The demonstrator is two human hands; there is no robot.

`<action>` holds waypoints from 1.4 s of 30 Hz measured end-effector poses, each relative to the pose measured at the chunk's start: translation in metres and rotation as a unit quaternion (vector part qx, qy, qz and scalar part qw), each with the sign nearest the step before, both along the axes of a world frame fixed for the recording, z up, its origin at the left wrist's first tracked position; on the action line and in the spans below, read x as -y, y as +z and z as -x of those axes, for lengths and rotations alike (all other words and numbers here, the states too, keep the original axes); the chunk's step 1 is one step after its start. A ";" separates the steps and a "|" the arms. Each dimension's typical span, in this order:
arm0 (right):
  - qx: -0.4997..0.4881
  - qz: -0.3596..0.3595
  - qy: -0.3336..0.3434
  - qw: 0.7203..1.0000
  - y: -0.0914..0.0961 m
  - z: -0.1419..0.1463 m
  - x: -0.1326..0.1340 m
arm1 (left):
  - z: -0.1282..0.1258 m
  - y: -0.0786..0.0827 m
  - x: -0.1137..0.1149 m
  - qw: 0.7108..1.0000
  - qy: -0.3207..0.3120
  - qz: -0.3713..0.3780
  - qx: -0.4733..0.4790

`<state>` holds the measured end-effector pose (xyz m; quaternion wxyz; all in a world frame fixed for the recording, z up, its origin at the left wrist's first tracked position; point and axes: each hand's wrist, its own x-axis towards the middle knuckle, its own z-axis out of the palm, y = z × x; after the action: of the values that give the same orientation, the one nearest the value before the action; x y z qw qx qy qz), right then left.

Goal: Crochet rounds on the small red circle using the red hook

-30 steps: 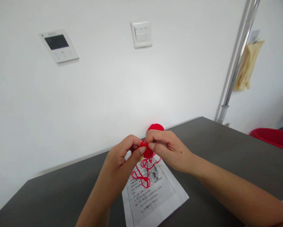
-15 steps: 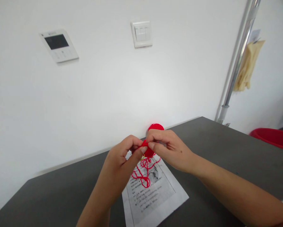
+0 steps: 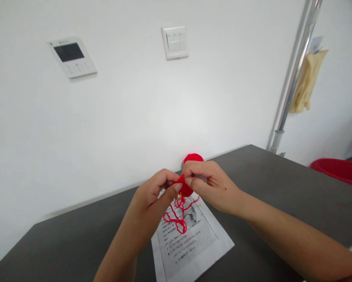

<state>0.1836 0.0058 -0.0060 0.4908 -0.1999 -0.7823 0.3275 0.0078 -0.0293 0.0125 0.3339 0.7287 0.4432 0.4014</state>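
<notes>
Red piece: the little red piece (image 3: 186,190) is up between both hands, above the far end of the sheet; its top edge sits right at the fingertips and the rest hangs down just below them.
Left hand: the left hand (image 3: 150,197) has thumb and index finger pinched on the left side of that edge, thumb on the near side.
Right hand: the right hand (image 3: 212,186) pinches the same edge a bit to the right, thumb and index tips close together, nearly touching the other thumb. Tips are kinda small and overlapping, so I can't really make out the stitches or loops there.
Yellow bit: a thin yellow bit (image 3: 179,196) shows just under the left thumb, by the piece's lower left.
Loose yarn: red yarn (image 3: 181,226) lies in messy loops on the printed sheet (image 3: 205,250), near side of the hands.
Red ball: a round red ball (image 3: 194,157) sits behind the right hand, at the far edge of the dark table (image 3: 269,188), close to the wall (image 3: 129,117).
</notes>
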 end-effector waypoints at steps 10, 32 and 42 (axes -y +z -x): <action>0.007 0.022 0.010 1.000 0.001 -0.002 0.000 | 0.002 -0.002 -0.001 0.999 0.003 0.014 0.036; 0.010 -0.125 -0.077 0.989 -0.002 0.002 0.000 | -0.006 -0.004 0.002 0.995 0.030 -0.075 0.054; -0.011 -0.202 -0.083 0.976 -0.003 0.001 0.001 | -0.011 -0.008 0.001 0.984 0.047 -0.003 0.172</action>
<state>0.1823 0.0052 -0.0088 0.5548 -0.1575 -0.8077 0.1226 0.0189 -0.0305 0.0050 0.3833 0.6285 0.4116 0.5373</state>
